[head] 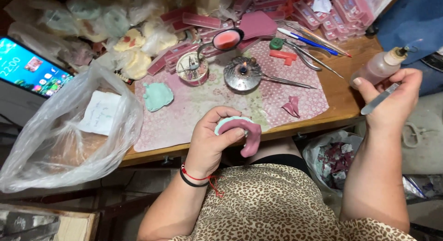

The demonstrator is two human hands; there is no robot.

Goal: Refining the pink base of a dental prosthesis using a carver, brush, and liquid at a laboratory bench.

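Left hand (210, 139) gripping pink wax on mould (240, 129); right hand (392, 98) clasping bottle (378, 68) and metal tool (379, 99) beside tabletop (341, 107).

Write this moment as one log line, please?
left hand: holds teal mould with pink wax | right hand: holds metal tool and squeeze bottle | small burner: on table

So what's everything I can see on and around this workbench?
green cast with pink wax: one, left hand
metal tool: one, silver, right hand
squeeze bottle: one, clear, right hand
burner: one, metal, mat centre
green mould: one, mat left
plastic bag: one, clear, table left
phone: one, lit, far left
pink wax boxes: many, table back
left hand: one
right hand: one
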